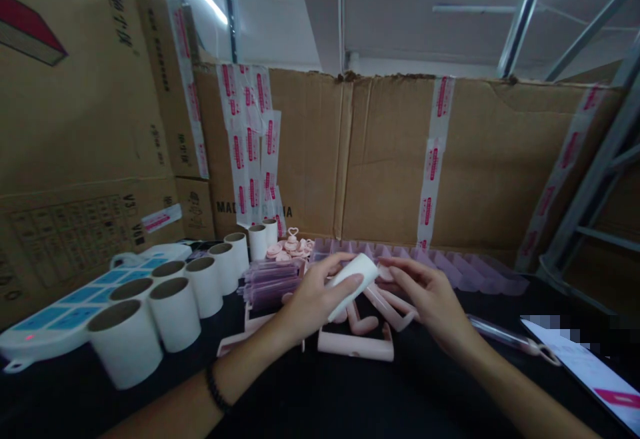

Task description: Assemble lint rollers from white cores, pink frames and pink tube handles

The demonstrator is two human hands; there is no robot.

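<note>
My left hand (316,298) is closed around a white tube (356,280), holding it tilted above the table. At the tube's upper right end, my right hand (431,298) pinches a small pale pink piece (384,272); whether the piece touches the tube, I cannot tell. Beneath both hands lie loose pale pink plastic parts (356,346), some curved and some long. Behind my left hand are a stack of translucent purple pieces (270,286) and a heap of small pink parts (290,247), one with a heart-shaped loop.
Several white cardboard tubes (125,352) stand upright at left, beside a white and blue power strip (65,316). A row of translucent purple pieces (475,272) runs along the cardboard wall (385,159). A clear tube with a pink loop (500,334) and a lit screen (580,362) lie at right.
</note>
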